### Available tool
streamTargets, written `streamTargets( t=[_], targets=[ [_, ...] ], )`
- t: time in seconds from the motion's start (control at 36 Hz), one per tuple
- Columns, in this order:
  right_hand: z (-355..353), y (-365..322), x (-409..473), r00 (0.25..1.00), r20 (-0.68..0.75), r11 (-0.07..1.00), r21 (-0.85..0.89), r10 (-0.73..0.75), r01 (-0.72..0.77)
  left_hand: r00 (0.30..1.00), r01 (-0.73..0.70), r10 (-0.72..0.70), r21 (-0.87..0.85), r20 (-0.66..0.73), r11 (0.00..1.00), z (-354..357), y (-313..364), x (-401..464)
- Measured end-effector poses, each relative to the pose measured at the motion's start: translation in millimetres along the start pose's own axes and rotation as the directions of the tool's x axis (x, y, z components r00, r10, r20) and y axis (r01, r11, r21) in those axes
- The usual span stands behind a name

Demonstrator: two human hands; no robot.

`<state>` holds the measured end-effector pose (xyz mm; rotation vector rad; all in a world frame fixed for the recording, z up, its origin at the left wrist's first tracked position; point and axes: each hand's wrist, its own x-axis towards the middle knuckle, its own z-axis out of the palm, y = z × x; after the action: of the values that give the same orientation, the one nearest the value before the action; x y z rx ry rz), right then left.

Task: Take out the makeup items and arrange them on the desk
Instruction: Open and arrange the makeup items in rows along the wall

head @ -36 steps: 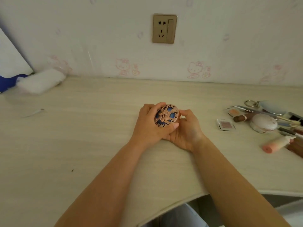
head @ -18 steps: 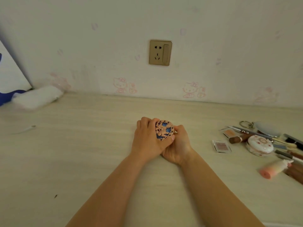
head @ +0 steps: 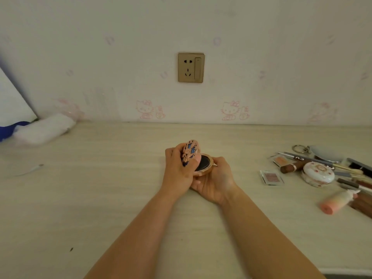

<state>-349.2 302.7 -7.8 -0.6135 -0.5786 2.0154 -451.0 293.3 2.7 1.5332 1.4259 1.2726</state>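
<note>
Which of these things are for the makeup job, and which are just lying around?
For the job:
- ornate compact, lid lifted, held by left hand and right hand
- white floral round case
- small blush pan
- brown lipstick tube
- pink tube

Just lying about:
- rolled white cloth
- wall socket
- key ring

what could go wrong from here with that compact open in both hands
1. The left hand grips only the patterned lid, tipped up; it might twist off or slip.
2. The compact base tilts in the right hand above the desk; its dark contents could spill or it could drop.
</note>
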Motion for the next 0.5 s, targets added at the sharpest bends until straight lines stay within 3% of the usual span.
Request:
streamTargets(
  t=[0.22, 0.36, 0.44, 0.5],
  targets=[
    [-3, -3, 4, 0.997, -0.074, 1.000, 0.019, 0.025, -0.023, 0.996, 0.071, -0.078, -0.179, -0.036, 0.981, -4, -2, 4],
    [-2, -5, 7, 0.994, -0.109, 1.000, 0.026, 0.020, -0.017, 0.994, 0.035, -0.051, -0.152, -0.099, 0.988, -8, -9, 8],
    [-1, -5, 7, 0.989, -0.145, 1.000, -0.027, -0.006, 0.002, 0.994, 0.053, -0.069, -0.184, -0.084, 0.981, -12, -13, 10],
    [1, -6, 6, 0.973, -0.218, 0.987, -0.154, -0.071, 0.037, 0.993, 0.073, -0.088, -0.194, -0.072, 0.978, -17, -17, 10]
  ],
)
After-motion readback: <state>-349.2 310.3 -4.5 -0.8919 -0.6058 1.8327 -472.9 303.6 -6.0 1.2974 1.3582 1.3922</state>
